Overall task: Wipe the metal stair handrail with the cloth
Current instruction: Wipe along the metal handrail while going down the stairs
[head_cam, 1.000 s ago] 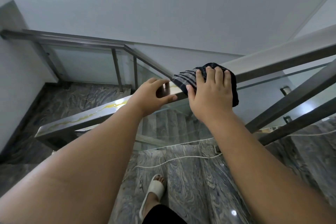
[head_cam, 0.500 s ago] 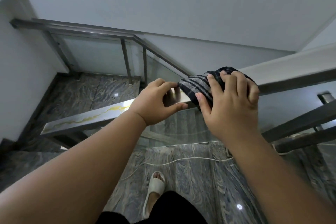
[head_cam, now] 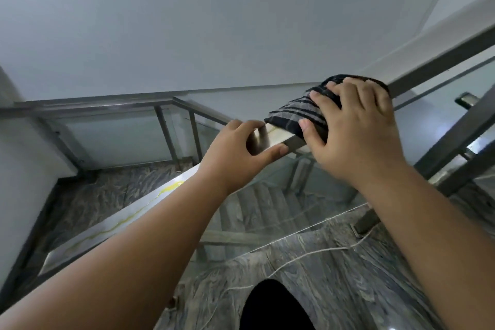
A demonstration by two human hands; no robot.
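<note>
Both hands are on the metal handrail (head_cam: 277, 134), close together but not touching, with a short bare stretch of shiny rail between them; the left hand (head_cam: 235, 153) grips the rail itself, fingers curled over its far edge and thumb hooked along the near edge; the right hand (head_cam: 351, 128) sits just up the rail from it, clamped on the cloth (head_cam: 294, 112), fingers spread over the top and thumb pressed against the near side. The cloth is dark with grey stripes; it lies draped over the rail under the right palm, and its striped end pokes out toward the left hand. Below the left hand the rail slopes away, and a yellow streak (head_cam: 171, 187) runs along its top face; a glass panel (head_cam: 267, 211) hangs under the rail, with grey marble steps visible through it. Beneath both forearms lies a veined marble floor (head_cam: 334, 289), crossed by a thin white cord (head_cam: 302, 256); beyond the left hand a second railing (head_cam: 107, 107) runs along a pale wall (head_cam: 214, 21).
</note>
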